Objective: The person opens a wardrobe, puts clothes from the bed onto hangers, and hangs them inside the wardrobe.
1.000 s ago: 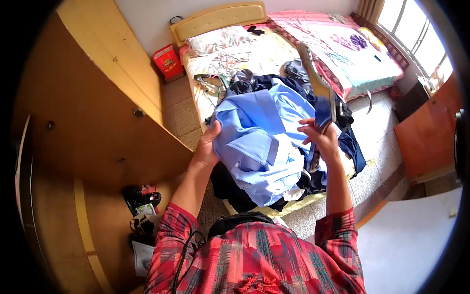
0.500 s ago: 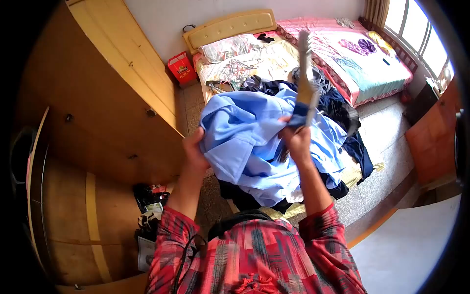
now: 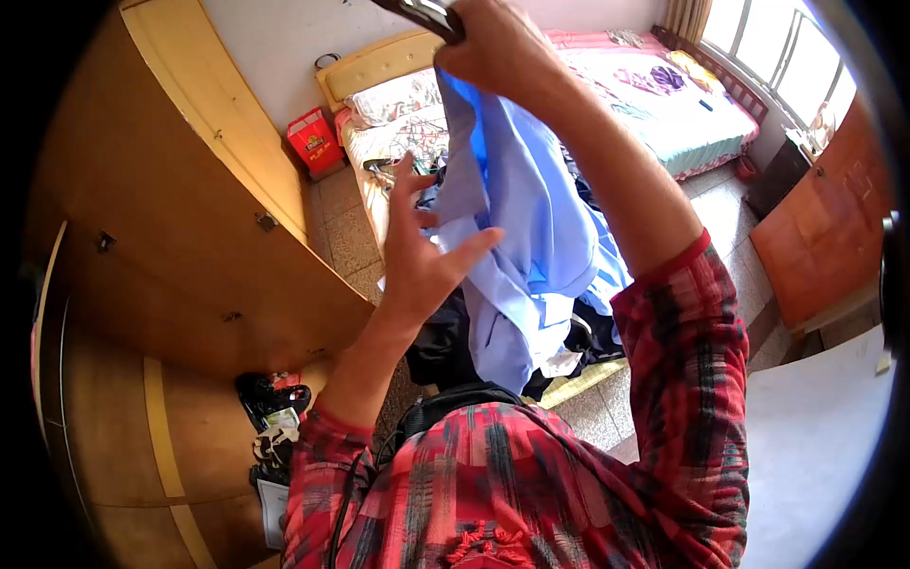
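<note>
Holding the blue garment (image 3: pixel 536 190) up high by its top end, closing the right hand (image 3: pixel 488 47) in a clenched grip and also grasping a dark bar with a shiny metal part (image 3: pixel 427 13), partly cut off by the upper edge of the view. Letting the garment hang in long folds over the near part of the bed (image 3: pixel 592 381), down toward its near edge, in front of dark clothes (image 3: pixel 441 346) by the near left corner. Spreading the left hand (image 3: pixel 417 261) wide, with fingers and thumb apart, just beside the garment's left side; not showing clearly whether touching the cloth. Facing a patterned pillow (image 3: pixel 393 100) at the far edge of the bed, below the headboard (image 3: pixel 384 66), and a red box (image 3: pixel 315 140) on the floor beyond the far left corner. Looking also toward a second bed (image 3: pixel 701 128), with purple cloth (image 3: pixel 666 78) near its far right corner.
</note>
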Tool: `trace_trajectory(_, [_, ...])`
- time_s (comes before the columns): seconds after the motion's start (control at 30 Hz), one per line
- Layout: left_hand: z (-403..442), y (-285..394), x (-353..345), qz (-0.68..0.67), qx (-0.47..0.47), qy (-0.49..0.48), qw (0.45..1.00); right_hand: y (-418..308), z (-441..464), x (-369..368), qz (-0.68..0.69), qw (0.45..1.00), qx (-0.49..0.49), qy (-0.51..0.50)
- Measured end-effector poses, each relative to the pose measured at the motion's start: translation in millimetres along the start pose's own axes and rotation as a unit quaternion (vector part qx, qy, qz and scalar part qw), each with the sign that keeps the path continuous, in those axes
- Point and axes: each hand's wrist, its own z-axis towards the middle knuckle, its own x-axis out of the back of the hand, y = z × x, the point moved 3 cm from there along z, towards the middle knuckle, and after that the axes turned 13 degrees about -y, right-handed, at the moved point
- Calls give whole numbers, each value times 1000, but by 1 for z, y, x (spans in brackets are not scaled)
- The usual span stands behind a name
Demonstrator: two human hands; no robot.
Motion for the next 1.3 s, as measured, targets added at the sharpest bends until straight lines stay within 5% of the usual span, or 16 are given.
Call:
trace_trajectory(0.1, [27,-35,-15,47,-1,12,999,-21,12,16,-22,999,17,16])
trace_trajectory(0.2, [47,-62,-6,-125,40,0,991,-16,19,31,-10,999,22,42])
trace_trajectory(0.27, [64,-75,22,-123,157,-83,976,12,29,40,-21,992,79,100])
trace_trajectory(0.33, [75,-80,38,-172,153,-79,970,19,17,60,-10,999,-16,49])
trace_trajectory(0.47, [102,-47,64,-353,200,11,914,59,5,70,-37,998,-37,34])
trace_trajectory(0.53, [123,-14,84,-312,161,-1,936,72,2,72,-91,995,-23,19])
trace_trajectory(0.63, [156,32,87,-253,130,-97,954,46,-23,84,131,984,-111,52])
trace_trajectory(0.7, [171,52,65,-72,72,-269,958,7,-40,84,201,977,-67,22])
trace_trajectory(0.8, [159,50,30,-116,92,-296,944,20,-35,38,223,965,128,59])
trace_trajectory(0.87, [151,20,29,-135,99,-276,946,37,-40,16,204,978,-2,-32])
trace_trajectory(1.07, [83,-48,16,-298,147,-169,928,47,-75,-42,305,927,-121,-181])
trace_trajectory(1.13, [78,-67,16,-354,174,-147,907,41,-91,-67,291,932,-87,-197])
trace_trajectory(1.2, [74,-76,13,-330,202,-164,907,41,-95,-86,120,978,-57,-159])
trace_trajectory(1.27, [65,-75,11,-302,233,-185,905,53,-94,-105,135,979,-67,-138])
trace_trajectory(1.3, [59,-64,12,-181,153,-204,950,62,-91,-109,133,980,-79,-126])
